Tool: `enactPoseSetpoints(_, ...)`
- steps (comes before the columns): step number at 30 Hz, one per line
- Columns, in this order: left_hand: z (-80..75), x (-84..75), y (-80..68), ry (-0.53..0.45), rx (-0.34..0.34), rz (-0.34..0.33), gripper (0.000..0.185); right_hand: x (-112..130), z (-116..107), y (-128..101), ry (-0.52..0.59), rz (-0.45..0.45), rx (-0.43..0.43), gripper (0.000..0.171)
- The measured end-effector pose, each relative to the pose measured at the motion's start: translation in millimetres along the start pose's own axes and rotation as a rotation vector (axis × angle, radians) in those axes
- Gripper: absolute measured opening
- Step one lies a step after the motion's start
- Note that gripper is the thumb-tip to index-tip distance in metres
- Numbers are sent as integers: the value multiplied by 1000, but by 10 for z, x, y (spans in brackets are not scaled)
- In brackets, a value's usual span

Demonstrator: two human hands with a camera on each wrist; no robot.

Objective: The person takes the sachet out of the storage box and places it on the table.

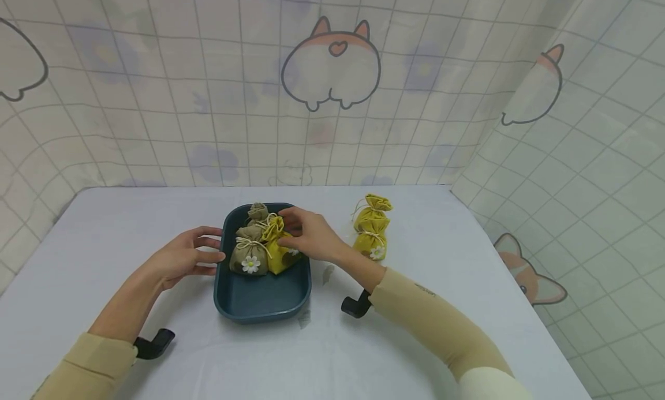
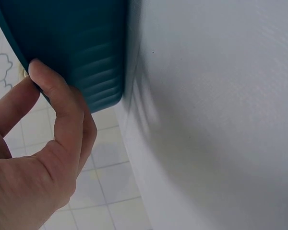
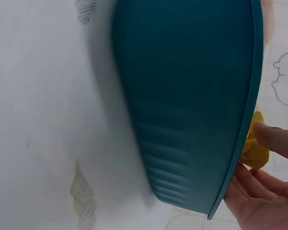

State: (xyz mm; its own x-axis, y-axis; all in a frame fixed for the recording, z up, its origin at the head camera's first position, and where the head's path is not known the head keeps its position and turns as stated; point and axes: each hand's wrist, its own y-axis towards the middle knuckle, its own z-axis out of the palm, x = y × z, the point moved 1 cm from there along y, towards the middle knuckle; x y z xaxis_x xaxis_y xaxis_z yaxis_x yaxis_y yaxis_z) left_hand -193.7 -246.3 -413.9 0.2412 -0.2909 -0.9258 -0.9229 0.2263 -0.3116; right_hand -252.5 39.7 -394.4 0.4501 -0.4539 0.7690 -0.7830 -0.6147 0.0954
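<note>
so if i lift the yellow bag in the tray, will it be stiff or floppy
Probably floppy: the yellow bag looks like creased cloth, so it should dent easily. Its bunched neck likely gives good grip. The bulging body suggests filling, so it may sag slightly.

Makeshift booth: pale table (image 1: 467,284), cartoon-print curtains (image 1: 332,140)

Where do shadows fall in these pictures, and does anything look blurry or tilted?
Head view: soft, even light, faint shadows on the white table; left wrist view: turned sideways, with a soft-edged shadow spreading beside the tray; right wrist view: also sideways, a shadow along the tray, whose edge by the table looks slightly blurred.
</note>
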Motion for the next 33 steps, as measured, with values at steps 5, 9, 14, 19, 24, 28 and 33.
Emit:
enactPoseSetpoints(5,0,-10,-5,4,2,-5,73,15,30,35,-11,12,36,56)
enactPoseSetpoints(9,0,-12,-12,3,5,-3,73,16,57,44,-18,-3,33,52)
enactPoseSetpoints(14,7,-19,-19,-5,10,0,73,-2,85,39,-17,-36,9,43)
enactPoseSetpoints(19,11,-33,-25,-7,9,2,73,-19,104,34,-19,-70,-5,37)
enactPoseSetpoints(24,12,-36,-22,-8,9,1,74,-9,108,18,-2,-69,-10,34)
enactPoseSetpoints(28,10,-32,-17,-4,8,-1,74,-4,114,7,3,-75,-20,32)
enactPoseSetpoints(33,10,-27,-13,1,4,-3,74,-3,124,-5,18,-84,-36,29)
